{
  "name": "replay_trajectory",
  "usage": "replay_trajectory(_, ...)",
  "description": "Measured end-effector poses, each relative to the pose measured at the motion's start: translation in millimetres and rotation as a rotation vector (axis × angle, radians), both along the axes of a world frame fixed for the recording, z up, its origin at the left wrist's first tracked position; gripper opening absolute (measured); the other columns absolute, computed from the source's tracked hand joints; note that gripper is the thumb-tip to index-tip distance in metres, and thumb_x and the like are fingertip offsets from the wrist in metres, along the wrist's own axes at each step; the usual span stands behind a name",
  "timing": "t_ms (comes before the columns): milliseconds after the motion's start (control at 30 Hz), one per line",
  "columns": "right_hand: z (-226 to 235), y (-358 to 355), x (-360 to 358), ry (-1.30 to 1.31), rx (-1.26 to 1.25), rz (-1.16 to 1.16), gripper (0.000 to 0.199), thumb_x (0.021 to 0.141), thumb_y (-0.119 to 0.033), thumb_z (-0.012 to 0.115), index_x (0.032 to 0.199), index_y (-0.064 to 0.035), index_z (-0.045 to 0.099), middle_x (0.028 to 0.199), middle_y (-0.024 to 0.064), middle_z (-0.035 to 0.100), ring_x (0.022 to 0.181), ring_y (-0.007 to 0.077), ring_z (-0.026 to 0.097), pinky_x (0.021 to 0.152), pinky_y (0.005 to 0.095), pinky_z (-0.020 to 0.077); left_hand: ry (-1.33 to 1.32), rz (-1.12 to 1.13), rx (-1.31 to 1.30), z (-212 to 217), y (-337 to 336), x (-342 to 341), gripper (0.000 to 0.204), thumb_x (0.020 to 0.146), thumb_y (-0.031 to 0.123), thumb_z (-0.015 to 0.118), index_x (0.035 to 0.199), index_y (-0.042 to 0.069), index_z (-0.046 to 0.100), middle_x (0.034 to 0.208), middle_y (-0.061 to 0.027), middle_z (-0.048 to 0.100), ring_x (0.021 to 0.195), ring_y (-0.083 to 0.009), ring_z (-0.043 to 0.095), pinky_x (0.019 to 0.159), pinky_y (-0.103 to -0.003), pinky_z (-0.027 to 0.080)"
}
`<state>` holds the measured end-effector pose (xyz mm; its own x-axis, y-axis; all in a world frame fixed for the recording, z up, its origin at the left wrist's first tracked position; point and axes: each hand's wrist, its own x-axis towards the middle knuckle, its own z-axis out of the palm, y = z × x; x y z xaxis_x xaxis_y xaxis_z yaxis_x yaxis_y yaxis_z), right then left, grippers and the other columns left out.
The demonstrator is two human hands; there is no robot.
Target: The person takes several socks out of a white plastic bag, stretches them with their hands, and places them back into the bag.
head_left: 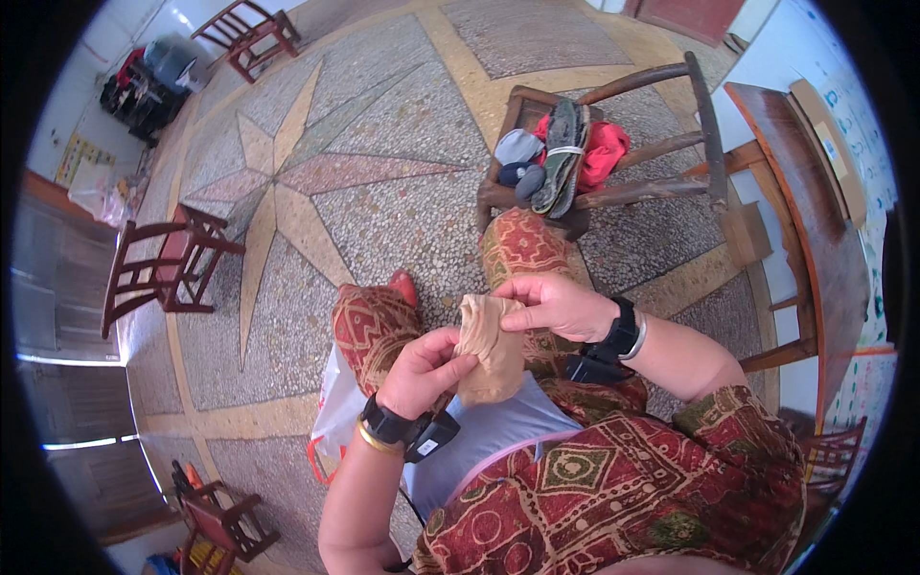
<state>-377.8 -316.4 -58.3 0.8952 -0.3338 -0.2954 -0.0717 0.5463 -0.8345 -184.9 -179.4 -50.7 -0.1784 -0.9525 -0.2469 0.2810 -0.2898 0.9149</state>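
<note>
A thin, wrinkled tan sock [494,359] is bunched up above my lap. On its left side, my left hand [422,372] pinches it between thumb and fingers. My right hand [559,307] grips its upper right edge, thumb on top. The lower part of the sock hangs loose over the light blue cloth [517,431] on my lap. In front of my knees, a dark wooden chair [707,144] bears a grey rolled bundle [518,147], small dark blue bundles [522,177], red cloth [606,151] and dark green insoles [565,153] bound with a white band.
A wooden table [815,211] with a flat cardboard box [826,149] on it stands to the right. Wooden chairs [172,264] are spread along the left and far sides. A white plastic bag [337,398] hangs beside my left leg. The floor is pebbled, with a star pattern [278,182].
</note>
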Motion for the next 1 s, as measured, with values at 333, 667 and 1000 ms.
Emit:
replay_trajectory(333,15.7,8.0,5.4,-0.313,-1.28,0.066,0.021,0.073,-0.011,0.069,0.092,-0.007,0.062,0.101,0.007,0.052,0.093,0.0257,0.052,0.08,0.0368,0.0424,0.268,0.276,0.236,-14.5,-10.1,3.5,0.023,0.095,0.016,0.042,0.108,-0.001,0.051,0.099,-0.0048,0.059,0.088,-0.0121,0.058,0.078,-0.026,0.047)
replay_trajectory(667,16.8,-4.7,13.5,-0.309,-1.173,0.008,0.029,0.076,-0.019,0.069,0.101,-0.0056,0.063,0.113,0.0107,0.051,0.101,0.0254,0.052,0.084,0.0363,0.0424,-0.045,0.19,0.057,3.2,-9.3,-1.6,0.033,0.085,0.003,0.06,0.114,0.001,0.046,0.101,-0.0038,0.058,0.091,-0.0106,0.057,0.079,-0.024,0.048)
replay_trajectory(1000,3.9,-5.7,18.6,0.107,-0.35,-0.024,0.027,0.083,-0.008,0.064,0.107,0.0011,0.055,0.091,-0.0005,0.06,0.08,0.0063,0.056,0.071,0.0228,0.0472,0.1,0.342,0.065,0.2,-12.7,9.0,0.033,0.088,0.005,0.056,0.117,-0.001,0.043,0.108,-0.0071,0.057,0.098,-0.0133,0.056,0.083,-0.027,0.047)
